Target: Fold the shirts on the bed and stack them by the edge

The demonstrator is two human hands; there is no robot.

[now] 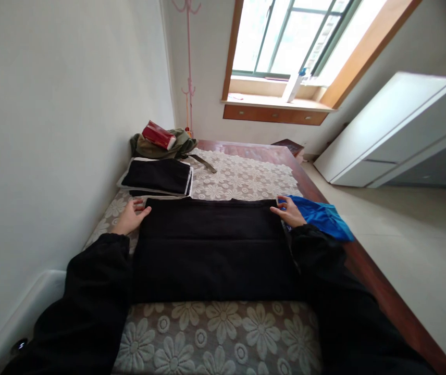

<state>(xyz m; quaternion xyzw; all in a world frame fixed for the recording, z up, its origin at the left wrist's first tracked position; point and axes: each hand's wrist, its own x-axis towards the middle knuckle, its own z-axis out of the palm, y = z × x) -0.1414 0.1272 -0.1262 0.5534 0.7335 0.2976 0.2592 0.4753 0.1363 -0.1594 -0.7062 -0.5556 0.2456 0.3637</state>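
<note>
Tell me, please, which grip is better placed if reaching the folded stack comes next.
Probably the left grip: it is at the far left corner of the black cloth, close to the folded stack. The right grip is at the far right corner, beside the blue cloth.

A wide, rectangular, black fabric piece (211, 260), seemingly folded, is lying across the pale flower-patterned cover (223, 338), its long sides running left to right, a straight crease crossing it lengthwise.

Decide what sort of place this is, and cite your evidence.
Probably a home interior: a floral lace cover lies on a reddish-brown table, with a pink hook stand and a wood-framed window beyond.
</note>
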